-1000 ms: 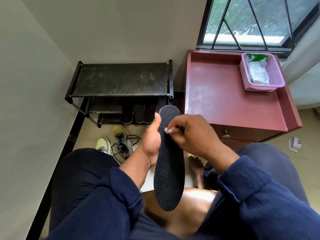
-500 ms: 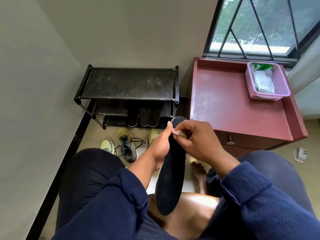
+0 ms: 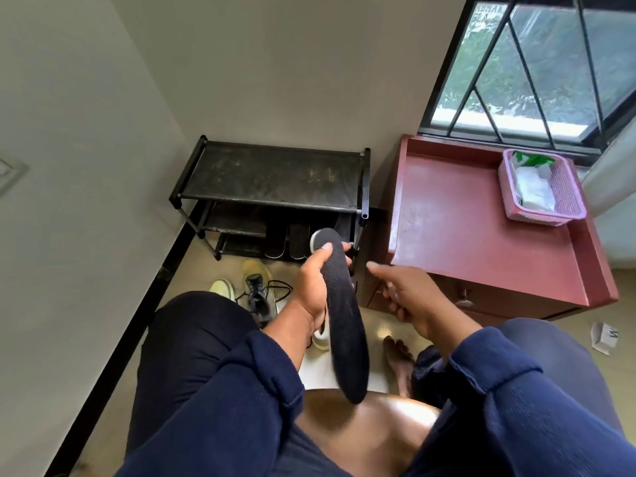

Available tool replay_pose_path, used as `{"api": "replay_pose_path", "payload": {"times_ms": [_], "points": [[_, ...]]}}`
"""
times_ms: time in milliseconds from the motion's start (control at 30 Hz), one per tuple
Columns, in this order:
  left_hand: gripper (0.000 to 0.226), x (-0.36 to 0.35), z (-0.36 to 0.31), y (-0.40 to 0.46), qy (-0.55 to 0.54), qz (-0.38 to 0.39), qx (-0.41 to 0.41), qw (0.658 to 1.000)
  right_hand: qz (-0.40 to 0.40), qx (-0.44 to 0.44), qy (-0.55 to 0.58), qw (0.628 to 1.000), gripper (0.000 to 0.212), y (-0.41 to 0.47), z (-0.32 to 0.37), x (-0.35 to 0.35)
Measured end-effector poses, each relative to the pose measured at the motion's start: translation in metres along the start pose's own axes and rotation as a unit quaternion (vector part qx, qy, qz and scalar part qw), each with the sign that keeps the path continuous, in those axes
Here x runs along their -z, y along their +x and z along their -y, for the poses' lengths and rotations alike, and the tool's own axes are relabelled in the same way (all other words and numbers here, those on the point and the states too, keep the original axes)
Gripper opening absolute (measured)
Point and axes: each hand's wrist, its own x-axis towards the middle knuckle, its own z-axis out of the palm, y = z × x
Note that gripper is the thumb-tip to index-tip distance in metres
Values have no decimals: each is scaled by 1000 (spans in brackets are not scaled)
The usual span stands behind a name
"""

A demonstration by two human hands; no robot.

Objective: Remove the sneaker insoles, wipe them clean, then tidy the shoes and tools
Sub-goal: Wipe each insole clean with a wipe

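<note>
While the left hand (image 3: 311, 287) grips a long dark fabric-topped insole (image 3: 340, 315) near its rounded upper end, thumb on the top face and fingertips curling round the far edge, the insole hangs slanted between the person's knees, its lower end over a glossy brown seat (image 3: 364, 438). The right hand (image 3: 409, 294) is just beside the insole but apart from it, fingers loosely half-curled and the forefinger stretched towards it; whether anything small sits in that palm cannot be told, as the hand is blurred. Both sleeves are dark navy.

On the floor beyond the left knee lie pale yellow-green sneakers: one with a dark tongue and loose black laces (image 3: 258, 287), and only the toe of another (image 3: 223, 290) showing beside it. A white-soled shoe (image 3: 321, 339) peeks out behind the insole and the left wrist. A low black metal shoe rack (image 3: 275, 177) stands against the wall, with dark insole-shaped pieces (image 3: 292, 242) propped upright at its bottom shelf. To its right is a red-brown wooden cabinet (image 3: 464, 235) with a raised lip; at the far right corner of its top sits a pink woven plastic basket (image 3: 564, 197) holding a white packet of wipes (image 3: 533, 187). A bare foot (image 3: 401, 359) rests on the floor below the right hand.
</note>
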Motion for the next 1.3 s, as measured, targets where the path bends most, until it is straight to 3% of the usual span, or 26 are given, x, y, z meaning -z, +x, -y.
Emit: {"api": "replay_pose_path", "payload": {"times_ms": [67,133,233,333,400,533,700,800,867,967,1033,1067,1300], "points": [[42,8,-5,5,-54,-80,-89,991,-30,63,-125,990,40,3,-5,-6],[43,15,-14,9,-106,-161,-151,970,-87,94,-178,976,41,7,-9,-5],[40,26,-19,18,-176,-228,-184,940,-76,56,-108,990,42,8,-7,4],[39,24,-23,14,-200,-236,-171,935,1,-5,-29,1000,33,5,-1,7],[36,23,-28,6,-207,-226,-146,941,6,12,19,1000,31,7,3,15],[17,34,-56,-20,-125,-171,-126,969,-26,93,65,993,31,8,27,36],[17,76,-97,-38,128,-124,-147,973,-36,151,39,987,31,17,68,27],[28,111,-108,-38,275,-109,-102,950,-43,177,7,983,29,33,87,-3],[26,135,-108,-33,304,-111,-51,945,-63,186,7,981,32,47,91,-24],[18,174,-92,-14,256,-154,6,954,-51,132,60,988,32,77,84,-50],[15,198,-76,4,206,-187,46,959,-30,78,74,994,15,94,73,-64],[15,211,-67,15,179,-202,63,961,-19,62,60,996,7,102,65,-69],[16,269,-23,112,101,-258,136,951,24,27,-74,997,16,147,-11,-78]]}}
